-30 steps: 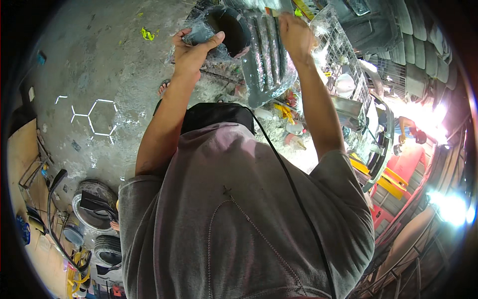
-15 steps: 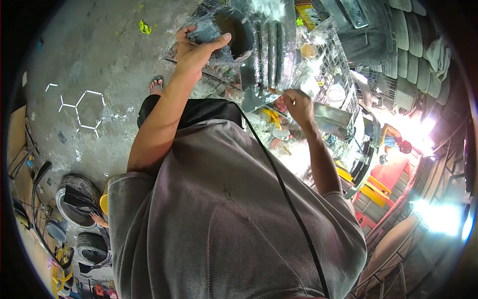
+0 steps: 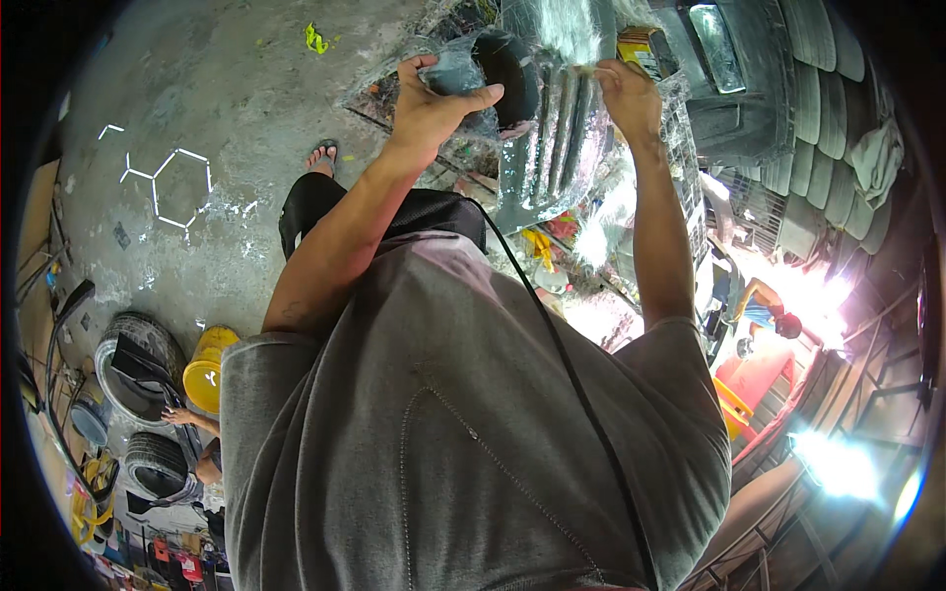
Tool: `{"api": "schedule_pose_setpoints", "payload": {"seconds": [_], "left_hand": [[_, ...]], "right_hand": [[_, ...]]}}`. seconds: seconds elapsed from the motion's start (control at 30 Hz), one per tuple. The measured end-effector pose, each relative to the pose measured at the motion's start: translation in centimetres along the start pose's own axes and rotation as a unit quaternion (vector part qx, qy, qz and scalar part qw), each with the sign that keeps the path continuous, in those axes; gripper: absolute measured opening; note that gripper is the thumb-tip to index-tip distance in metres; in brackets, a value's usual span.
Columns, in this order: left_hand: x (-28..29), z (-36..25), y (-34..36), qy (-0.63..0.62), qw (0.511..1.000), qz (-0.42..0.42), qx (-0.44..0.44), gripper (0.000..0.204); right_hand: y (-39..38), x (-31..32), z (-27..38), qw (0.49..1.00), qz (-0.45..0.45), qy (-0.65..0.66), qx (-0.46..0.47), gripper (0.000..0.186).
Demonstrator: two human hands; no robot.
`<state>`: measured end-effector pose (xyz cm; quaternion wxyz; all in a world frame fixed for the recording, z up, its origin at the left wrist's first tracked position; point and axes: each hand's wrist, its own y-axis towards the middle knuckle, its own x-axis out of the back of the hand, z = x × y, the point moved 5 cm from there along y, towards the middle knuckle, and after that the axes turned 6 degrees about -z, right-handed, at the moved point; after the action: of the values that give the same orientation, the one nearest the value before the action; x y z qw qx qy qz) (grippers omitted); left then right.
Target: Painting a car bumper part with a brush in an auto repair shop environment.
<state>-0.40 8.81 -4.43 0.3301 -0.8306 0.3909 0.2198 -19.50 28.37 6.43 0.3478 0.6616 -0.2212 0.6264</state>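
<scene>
My left hand (image 3: 432, 113) grips the side of a round, dark-mouthed container (image 3: 507, 79), its thumb at the rim and its fingers around the greyish wall. Whitish strands cling to the container. Beside it lies a dark, shiny panel with long raised ridges (image 3: 567, 133), wet-looking, with pale fibres at its far end. Over the panel's right side, my right hand (image 3: 633, 101) is closed in a pinch around a small brush (image 3: 585, 71); only a bit of it shows, pointing left toward the ridges.
A wire grid (image 3: 680, 138) and a yellow can (image 3: 641, 49) lie right of the panel. Curved dark panels (image 3: 823, 108) are stacked far right. Tyres (image 3: 138, 369) and a yellow bucket (image 3: 207, 369) stand at left, near another person's hand (image 3: 179, 416). Another person (image 3: 774, 313) is at right.
My right hand with the brush has moved away from me, from the panel's near right edge to its far right side. My left hand still holds the container; the whole view has shifted slightly.
</scene>
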Motion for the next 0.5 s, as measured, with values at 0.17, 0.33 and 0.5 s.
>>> {"api": "schedule_pose_setpoints", "payload": {"seconds": [0.17,0.33,0.5], "left_hand": [[0.1,-0.7,-0.3,0.097,0.993,-0.049,0.054,0.089],[0.2,-0.5,-0.1,0.114,0.990,-0.055,0.058,0.090],[-0.2,-0.7,-0.1,0.072,0.993,-0.067,0.059,0.089]], "right_hand": [[-6.1,-0.2,1.4,0.992,-0.017,-0.070,0.102,0.019],[-21.7,-1.5,3.0,0.994,0.074,-0.047,0.066,0.028],[-31.9,1.8,3.6,0.996,0.054,0.049,-0.059,0.033]]}}
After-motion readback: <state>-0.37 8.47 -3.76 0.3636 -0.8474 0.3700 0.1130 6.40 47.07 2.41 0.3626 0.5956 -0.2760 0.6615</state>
